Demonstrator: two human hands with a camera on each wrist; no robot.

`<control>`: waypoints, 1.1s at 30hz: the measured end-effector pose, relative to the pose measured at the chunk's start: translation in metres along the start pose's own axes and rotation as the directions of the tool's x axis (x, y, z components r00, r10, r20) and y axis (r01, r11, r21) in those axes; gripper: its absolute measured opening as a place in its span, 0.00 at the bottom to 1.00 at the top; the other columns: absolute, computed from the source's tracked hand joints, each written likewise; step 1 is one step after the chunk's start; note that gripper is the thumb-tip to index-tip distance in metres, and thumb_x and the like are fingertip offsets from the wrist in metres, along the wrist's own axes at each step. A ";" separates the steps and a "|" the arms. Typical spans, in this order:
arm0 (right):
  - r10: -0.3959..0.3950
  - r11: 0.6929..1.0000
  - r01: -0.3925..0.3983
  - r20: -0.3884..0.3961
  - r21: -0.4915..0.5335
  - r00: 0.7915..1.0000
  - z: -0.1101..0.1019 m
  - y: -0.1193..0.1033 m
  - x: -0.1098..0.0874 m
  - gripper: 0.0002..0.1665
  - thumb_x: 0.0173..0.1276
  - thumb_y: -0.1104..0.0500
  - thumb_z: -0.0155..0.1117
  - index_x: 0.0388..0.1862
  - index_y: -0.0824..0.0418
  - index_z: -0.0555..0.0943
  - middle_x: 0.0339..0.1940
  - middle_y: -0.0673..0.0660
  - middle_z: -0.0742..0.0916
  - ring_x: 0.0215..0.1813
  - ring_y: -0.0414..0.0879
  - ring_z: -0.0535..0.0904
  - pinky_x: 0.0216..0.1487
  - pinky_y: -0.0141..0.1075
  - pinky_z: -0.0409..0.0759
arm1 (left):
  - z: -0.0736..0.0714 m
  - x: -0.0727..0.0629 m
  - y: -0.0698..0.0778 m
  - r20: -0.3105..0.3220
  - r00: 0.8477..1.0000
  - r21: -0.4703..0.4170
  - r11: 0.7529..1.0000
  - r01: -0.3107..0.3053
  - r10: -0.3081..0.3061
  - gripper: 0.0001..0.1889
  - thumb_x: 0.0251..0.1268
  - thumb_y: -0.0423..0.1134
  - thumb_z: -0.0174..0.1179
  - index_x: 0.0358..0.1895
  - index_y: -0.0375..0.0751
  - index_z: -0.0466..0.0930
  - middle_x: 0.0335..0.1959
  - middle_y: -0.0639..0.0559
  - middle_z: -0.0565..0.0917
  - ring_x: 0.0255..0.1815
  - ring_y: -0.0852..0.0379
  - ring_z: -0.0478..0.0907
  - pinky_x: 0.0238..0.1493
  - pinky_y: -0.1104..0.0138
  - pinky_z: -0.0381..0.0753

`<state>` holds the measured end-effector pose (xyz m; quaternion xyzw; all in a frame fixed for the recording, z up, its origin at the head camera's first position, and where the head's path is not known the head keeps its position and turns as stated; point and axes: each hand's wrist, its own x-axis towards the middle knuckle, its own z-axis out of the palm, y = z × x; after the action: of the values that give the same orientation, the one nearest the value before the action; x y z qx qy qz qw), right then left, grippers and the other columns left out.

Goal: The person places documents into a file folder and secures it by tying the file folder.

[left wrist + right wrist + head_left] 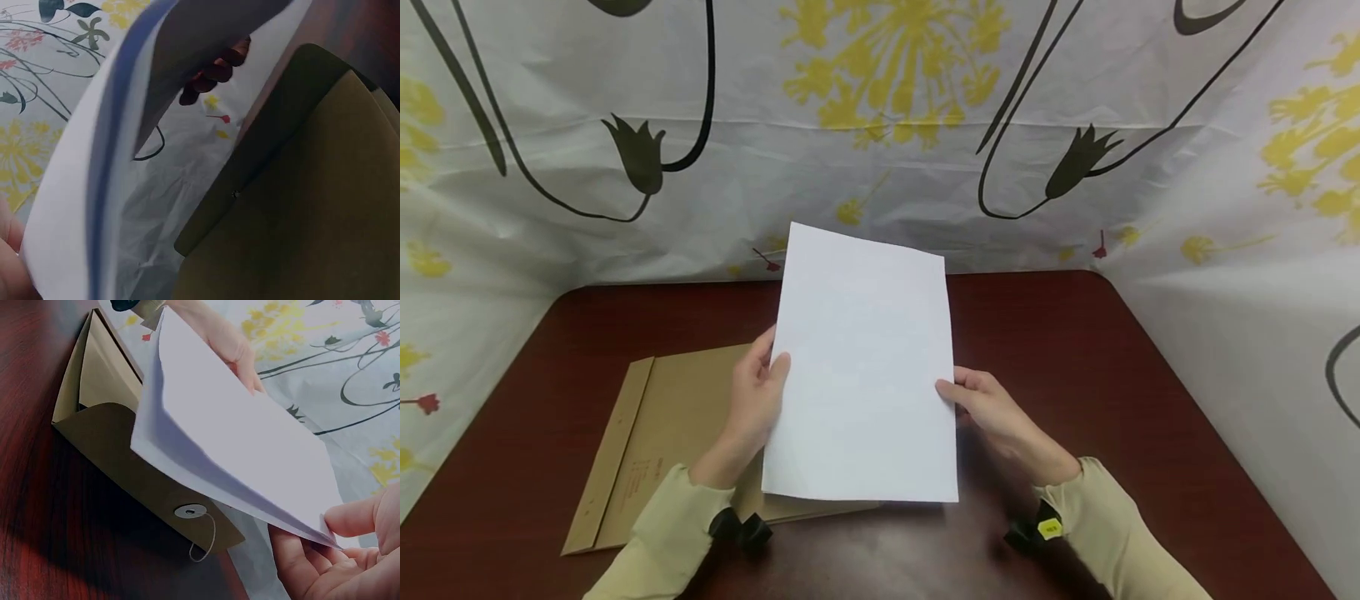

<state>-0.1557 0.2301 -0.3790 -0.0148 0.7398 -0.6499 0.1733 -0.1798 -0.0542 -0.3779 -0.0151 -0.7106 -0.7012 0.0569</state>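
Note:
Both hands hold a thin stack of white paper point(865, 367) in the air, tilted with its blank face toward the head camera. At the left edge, my left hand point(756, 400) pinches the sheets, thumb in front. My right hand point(996, 417) grips the opposite edge, its thumb point(353, 517) on top and fingers beneath. Below and to the left, a brown kraft document envelope point(685, 400) lies on the table, partly hidden by the paper and left arm. The right wrist view shows its flap and a white round button point(189, 511) with a loose string point(211, 534).
The dark red-brown table point(1037, 325) has rounded far corners. A white curtain point(737, 233) with yellow and dark floral prints hangs behind it and along both sides. Dark wrist straps point(741, 529) sit by the cream sleeves point(662, 533).

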 end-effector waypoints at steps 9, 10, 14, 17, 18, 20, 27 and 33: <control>-0.025 0.999 0.025 -0.001 0.023 1.000 0.004 0.004 0.005 0.20 0.73 0.63 0.49 0.59 0.74 0.68 0.40 0.60 0.84 0.38 0.46 0.82 0.40 0.40 0.80 | -0.005 -0.003 0.012 0.030 0.999 -0.063 0.998 -0.011 0.013 0.27 0.66 0.23 0.47 0.69 0.37 0.60 0.53 0.34 0.78 0.33 0.63 0.81 0.35 0.69 0.81; -0.025 0.999 0.025 -0.006 0.026 1.000 0.004 0.004 0.006 0.20 0.73 0.63 0.48 0.59 0.74 0.67 0.40 0.60 0.84 0.38 0.46 0.82 0.40 0.40 0.80 | -0.005 -0.004 0.013 0.031 0.999 -0.065 0.998 -0.011 0.013 0.25 0.66 0.23 0.47 0.67 0.35 0.63 0.51 0.34 0.78 0.32 0.62 0.81 0.34 0.69 0.81; -0.021 0.999 0.022 -0.021 0.035 1.000 0.006 0.006 0.008 0.20 0.72 0.64 0.49 0.59 0.73 0.67 0.40 0.60 0.84 0.38 0.46 0.82 0.41 0.41 0.80 | -0.007 -0.004 0.019 0.035 0.999 -0.047 0.999 0.013 -0.012 0.19 0.66 0.25 0.49 0.60 0.31 0.70 0.49 0.32 0.79 0.28 0.61 0.81 0.29 0.68 0.81; -0.022 0.999 0.023 -0.024 0.048 0.999 0.006 0.006 0.008 0.19 0.71 0.64 0.50 0.57 0.74 0.68 0.39 0.59 0.85 0.37 0.46 0.83 0.40 0.41 0.81 | -0.012 -0.003 0.022 0.054 0.997 -0.021 0.998 0.052 -0.051 0.18 0.67 0.27 0.50 0.60 0.31 0.70 0.46 0.34 0.81 0.26 0.61 0.81 0.28 0.68 0.80; -0.024 0.998 0.025 -0.020 0.049 1.000 0.006 0.006 0.008 0.19 0.71 0.64 0.51 0.56 0.74 0.69 0.38 0.58 0.85 0.36 0.46 0.83 0.40 0.41 0.81 | -0.014 -0.003 0.024 0.064 0.996 -0.013 0.998 0.069 -0.068 0.18 0.67 0.28 0.50 0.59 0.30 0.70 0.43 0.37 0.83 0.24 0.61 0.80 0.27 0.69 0.80; -0.032 0.998 0.032 -0.006 0.050 0.999 0.006 0.005 0.009 0.17 0.70 0.64 0.52 0.54 0.75 0.70 0.35 0.56 0.85 0.35 0.45 0.83 0.38 0.39 0.81 | -0.018 -0.003 0.029 0.089 0.991 -0.009 0.995 0.098 -0.096 0.17 0.67 0.29 0.50 0.58 0.28 0.71 0.36 0.44 0.85 0.23 0.62 0.80 0.25 0.69 0.80; -0.025 0.998 0.023 0.043 0.059 0.999 0.019 0.001 0.014 0.17 0.67 0.64 0.57 0.49 0.75 0.71 0.28 0.53 0.83 0.30 0.43 0.81 0.33 0.36 0.81 | -0.018 -0.008 0.069 0.127 0.991 -0.122 0.992 -0.026 0.042 0.04 0.62 0.26 0.54 0.33 0.28 0.77 0.15 0.54 0.79 0.15 0.62 0.75 0.17 0.71 0.76; -0.109 0.988 0.115 0.060 -0.105 0.992 0.040 -0.018 0.018 0.24 0.62 0.64 0.63 0.55 0.72 0.71 0.36 0.62 0.84 0.33 0.51 0.82 0.29 0.37 0.80 | -0.002 -0.012 0.110 0.125 0.957 -0.033 0.965 -0.260 0.262 0.06 0.57 0.22 0.57 0.23 0.30 0.74 0.18 0.50 0.79 0.16 0.60 0.76 0.19 0.69 0.77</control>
<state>-0.1649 0.1849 -0.3700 -0.0834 0.7670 -0.6168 0.1555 -0.1566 -0.0540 -0.2698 -0.1544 -0.6987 -0.6909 0.1031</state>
